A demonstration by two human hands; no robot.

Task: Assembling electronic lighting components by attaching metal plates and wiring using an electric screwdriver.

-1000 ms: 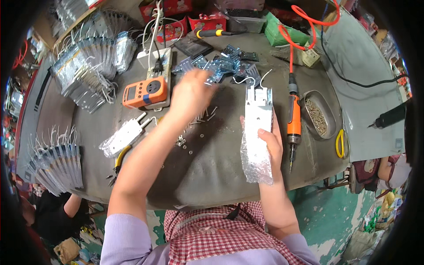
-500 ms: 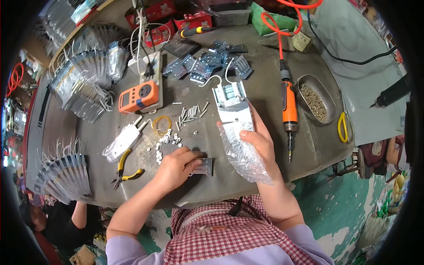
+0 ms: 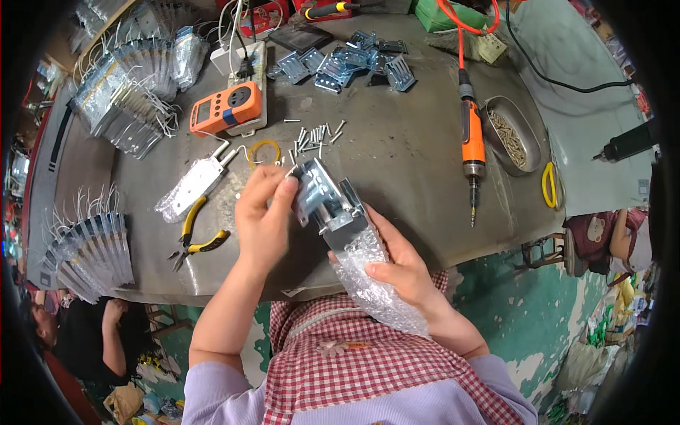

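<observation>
My right hand (image 3: pixel 405 273) is closed around a flat metal part in bubble wrap (image 3: pixel 365 258), whose bare end points away from me. Between the thumb and fingers of my left hand (image 3: pixel 263 205) is a shiny bluish metal bracket (image 3: pixel 316 185). The bracket is against or just in front of that bare end; contact is hard to make out. Beyond my left hand lie loose screws (image 3: pixel 312 140) and a yellow ring (image 3: pixel 265 153). My left forearm and hand hide most of the small white pieces on the table.
Pliers (image 3: pixel 190 234) and another wrapped part (image 3: pixel 195 180) lie at left, near an orange meter (image 3: pixel 225 108). More brackets (image 3: pixel 347 65) are piled at the back. An orange electric screwdriver (image 3: pixel 472 138), a metal dish of screws (image 3: pixel 511 138) and yellow-handled scissors (image 3: pixel 550 185) lie at right.
My left hand has lifted the bracket off the table and brought it to the wrapped part's bare end. My right hand has drawn the wrapped part nearer to me and tilted it.
</observation>
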